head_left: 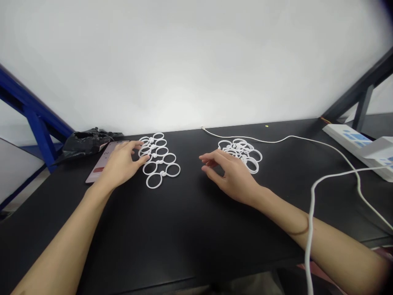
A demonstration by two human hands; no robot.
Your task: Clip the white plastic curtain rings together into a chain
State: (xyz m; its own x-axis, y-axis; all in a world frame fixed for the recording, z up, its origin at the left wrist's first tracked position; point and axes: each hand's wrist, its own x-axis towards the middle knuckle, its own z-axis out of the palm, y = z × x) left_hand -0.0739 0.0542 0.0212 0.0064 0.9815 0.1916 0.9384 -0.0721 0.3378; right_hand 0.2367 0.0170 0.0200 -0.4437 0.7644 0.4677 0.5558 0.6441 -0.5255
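Note:
My left hand (124,162) is open at the left edge of a row of white double rings (154,180), each a pair of hoops joined at a small middle piece. Its thumb and fingertips reach the row's left hoops; whether they touch cannot be made out. My right hand (231,174) hovers over the black table with fingers apart and nothing between them. Just behind it lies a loose heap of the same white double rings (253,157), partly hidden by that hand.
A lit phone (96,174) lies under my left wrist, with a crumpled black bag (82,143) behind it. A white cable (276,141) crosses the back and right of the table (172,233). White-and-blue boxes (353,139) stand far right, a white wall (184,61) behind.

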